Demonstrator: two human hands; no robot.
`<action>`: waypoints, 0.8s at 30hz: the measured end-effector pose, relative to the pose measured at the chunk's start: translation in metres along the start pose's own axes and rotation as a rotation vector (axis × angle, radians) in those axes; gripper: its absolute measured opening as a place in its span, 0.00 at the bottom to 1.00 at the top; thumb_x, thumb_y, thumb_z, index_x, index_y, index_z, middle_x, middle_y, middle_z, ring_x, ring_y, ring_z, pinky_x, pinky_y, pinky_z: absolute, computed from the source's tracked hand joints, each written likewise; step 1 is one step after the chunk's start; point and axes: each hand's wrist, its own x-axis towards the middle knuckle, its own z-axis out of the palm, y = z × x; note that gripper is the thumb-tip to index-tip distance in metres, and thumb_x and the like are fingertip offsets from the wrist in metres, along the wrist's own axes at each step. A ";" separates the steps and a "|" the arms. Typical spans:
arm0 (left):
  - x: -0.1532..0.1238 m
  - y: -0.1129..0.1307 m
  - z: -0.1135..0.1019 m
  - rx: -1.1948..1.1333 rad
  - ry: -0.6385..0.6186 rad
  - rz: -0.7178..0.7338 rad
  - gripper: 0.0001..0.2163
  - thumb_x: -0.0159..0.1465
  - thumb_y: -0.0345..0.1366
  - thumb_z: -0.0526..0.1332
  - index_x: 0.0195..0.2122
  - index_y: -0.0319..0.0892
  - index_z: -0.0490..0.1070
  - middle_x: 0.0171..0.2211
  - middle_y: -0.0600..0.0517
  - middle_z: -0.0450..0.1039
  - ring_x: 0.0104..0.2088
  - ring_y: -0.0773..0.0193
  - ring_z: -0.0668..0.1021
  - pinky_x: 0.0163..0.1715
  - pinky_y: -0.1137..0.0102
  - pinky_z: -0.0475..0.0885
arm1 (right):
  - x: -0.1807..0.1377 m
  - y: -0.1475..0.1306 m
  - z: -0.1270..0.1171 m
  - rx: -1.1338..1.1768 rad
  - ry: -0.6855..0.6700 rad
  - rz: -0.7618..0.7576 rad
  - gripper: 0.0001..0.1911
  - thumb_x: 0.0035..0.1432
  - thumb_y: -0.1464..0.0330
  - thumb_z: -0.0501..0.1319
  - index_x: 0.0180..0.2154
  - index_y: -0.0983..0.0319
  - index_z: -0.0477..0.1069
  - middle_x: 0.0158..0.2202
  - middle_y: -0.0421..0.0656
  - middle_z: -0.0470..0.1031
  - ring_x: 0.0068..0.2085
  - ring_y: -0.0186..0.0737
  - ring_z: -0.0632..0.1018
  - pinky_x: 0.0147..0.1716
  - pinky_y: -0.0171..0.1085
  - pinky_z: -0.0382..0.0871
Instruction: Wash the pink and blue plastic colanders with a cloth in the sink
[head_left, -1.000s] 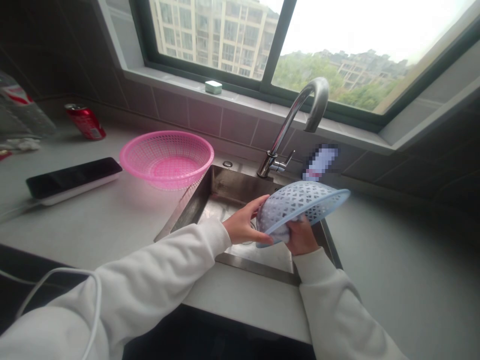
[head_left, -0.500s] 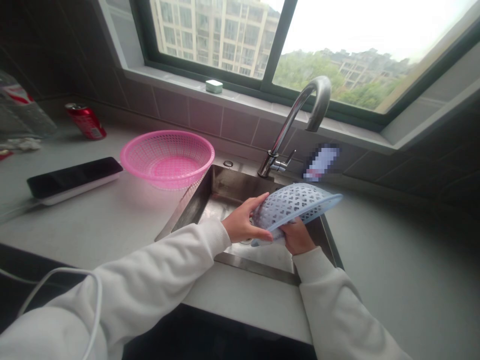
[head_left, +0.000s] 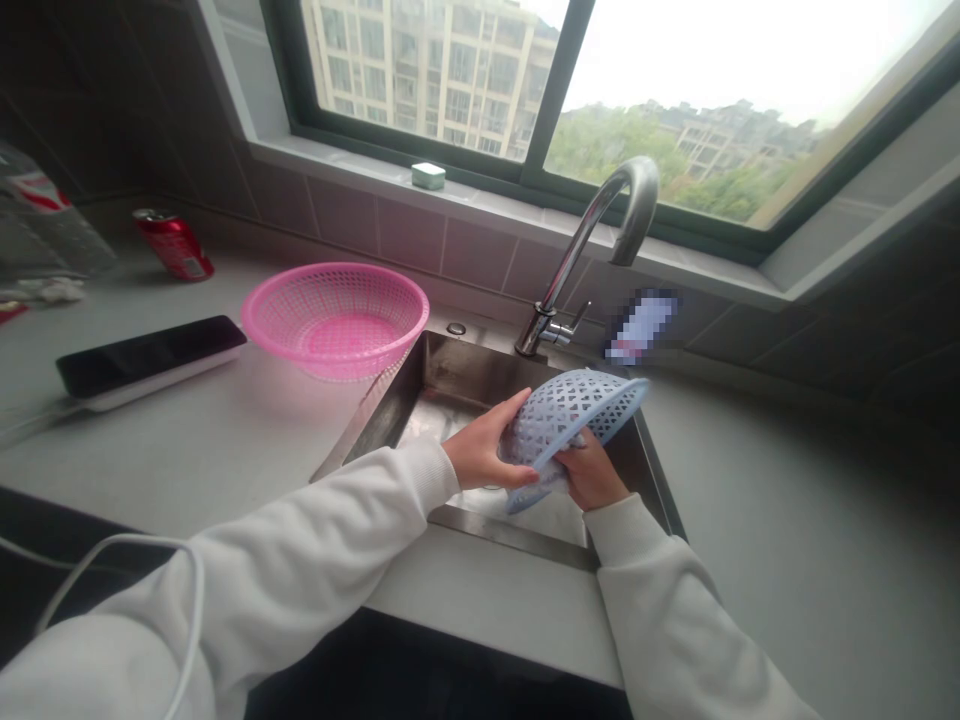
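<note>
A light-blue plastic colander (head_left: 559,408) with heart-shaped holes is held tilted on its side over the sink, its open side facing down and to the right. My left hand (head_left: 487,447) grips it from the left, with the thumb on the rim and the fingers round the outer wall. Inside its mouth, my right hand (head_left: 596,475) has its fingers curled against the inner side. Something whitish shows by those fingers, too covered to name. Below both hands lies the stainless steel sink (head_left: 487,525).
A pink plastic basket (head_left: 334,345) stands left of the sink. Behind the sink rises a curved faucet (head_left: 577,245). Farther left are a black-topped device (head_left: 150,355), a red can (head_left: 174,245) and a clear bottle (head_left: 56,225). A small green-and-white box (head_left: 428,176) sits on the windowsill.
The colander has turned in my hands: its far right rim has swung left and its lower rim has dropped. Both hands have barely shifted.
</note>
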 end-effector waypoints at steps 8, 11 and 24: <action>-0.002 0.002 -0.004 0.087 -0.079 0.065 0.55 0.47 0.44 0.73 0.72 0.42 0.44 0.71 0.38 0.48 0.70 0.38 0.56 0.69 0.48 0.51 | -0.002 -0.007 -0.004 0.125 0.062 -0.052 0.23 0.43 0.52 0.71 0.41 0.55 0.76 0.42 0.43 0.82 0.50 0.57 0.80 0.49 0.56 0.76; -0.001 0.001 -0.004 0.076 -0.048 0.066 0.55 0.46 0.42 0.73 0.72 0.42 0.44 0.72 0.39 0.48 0.70 0.38 0.55 0.69 0.48 0.51 | -0.004 -0.003 0.002 0.086 -0.011 0.019 0.23 0.38 0.61 0.76 0.39 0.56 0.76 0.39 0.43 0.83 0.50 0.57 0.80 0.51 0.55 0.75; -0.001 0.005 0.000 -0.003 -0.005 -0.009 0.55 0.45 0.48 0.75 0.71 0.43 0.48 0.70 0.39 0.52 0.69 0.39 0.58 0.68 0.49 0.53 | 0.001 0.000 -0.001 0.073 0.041 -0.051 0.26 0.40 0.61 0.75 0.43 0.57 0.76 0.43 0.44 0.82 0.49 0.57 0.80 0.54 0.58 0.72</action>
